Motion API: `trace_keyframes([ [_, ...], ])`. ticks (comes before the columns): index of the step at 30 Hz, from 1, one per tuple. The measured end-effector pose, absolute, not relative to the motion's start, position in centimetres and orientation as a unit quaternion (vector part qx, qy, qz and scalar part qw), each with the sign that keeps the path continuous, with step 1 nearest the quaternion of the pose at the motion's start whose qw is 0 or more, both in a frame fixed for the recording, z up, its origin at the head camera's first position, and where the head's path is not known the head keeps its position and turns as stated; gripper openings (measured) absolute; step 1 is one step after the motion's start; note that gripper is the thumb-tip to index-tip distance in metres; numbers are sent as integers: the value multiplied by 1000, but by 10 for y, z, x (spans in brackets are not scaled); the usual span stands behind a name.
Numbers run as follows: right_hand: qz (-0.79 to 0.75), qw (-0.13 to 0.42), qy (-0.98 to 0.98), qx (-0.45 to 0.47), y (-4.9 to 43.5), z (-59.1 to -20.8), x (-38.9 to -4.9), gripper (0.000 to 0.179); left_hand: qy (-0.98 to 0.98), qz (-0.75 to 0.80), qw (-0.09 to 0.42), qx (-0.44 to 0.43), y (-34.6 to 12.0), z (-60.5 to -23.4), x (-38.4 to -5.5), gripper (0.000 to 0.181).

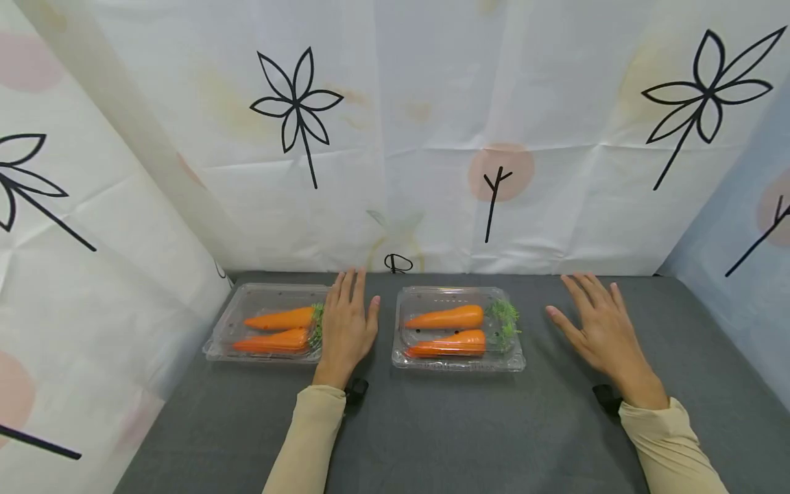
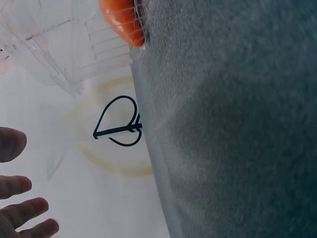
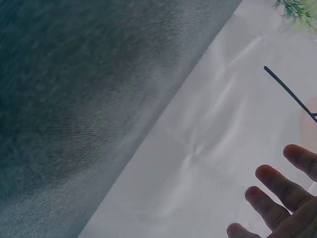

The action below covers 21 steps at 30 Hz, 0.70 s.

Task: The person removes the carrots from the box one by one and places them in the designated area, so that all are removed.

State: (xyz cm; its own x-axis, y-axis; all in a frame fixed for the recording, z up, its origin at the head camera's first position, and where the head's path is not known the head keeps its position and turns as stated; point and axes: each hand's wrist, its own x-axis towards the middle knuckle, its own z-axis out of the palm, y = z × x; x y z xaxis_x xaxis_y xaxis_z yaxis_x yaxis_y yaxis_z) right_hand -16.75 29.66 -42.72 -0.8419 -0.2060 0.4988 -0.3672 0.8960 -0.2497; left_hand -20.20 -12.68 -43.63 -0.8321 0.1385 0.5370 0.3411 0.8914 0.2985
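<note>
Two clear plastic containers stand side by side on the grey table, each with two orange carrots inside. In the head view my left hand (image 1: 349,326) has its fingers extended and overlaps the right end of the left container (image 1: 225,346), hiding part of it and some green tops. The right container (image 1: 457,365) sits between my hands, its carrots (image 1: 450,318) pointing left and their feathery greens (image 1: 505,318) at the right end. To the right of it, my right hand (image 1: 601,333) hovers with spread fingers, holding nothing. The left wrist view shows a carrot (image 2: 121,20) behind clear plastic.
A grey cloth-covered table (image 1: 457,432) runs back to a white fabric backdrop (image 1: 420,206) printed with black plant outlines. Similar fabric panels stand along the left and right sides. Dark wrist cameras (image 1: 607,399) are strapped at both cuffs.
</note>
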Motion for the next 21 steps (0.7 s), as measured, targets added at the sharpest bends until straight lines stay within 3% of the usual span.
trace_keyframes([
  [7, 243, 229, -928, 166, 284, -425, -162, 48, -897, -355, 234, -117, -122, -441, -200, 49],
  [12, 278, 218, -912, 210, 274, -423, -159, 37, -845, -492, 183, -101, -118, -448, -202, 44],
  [21, 314, 139, -905, 250, 260, -418, -151, 21, -748, -655, 58, -91, -110, -471, -208, 42],
])
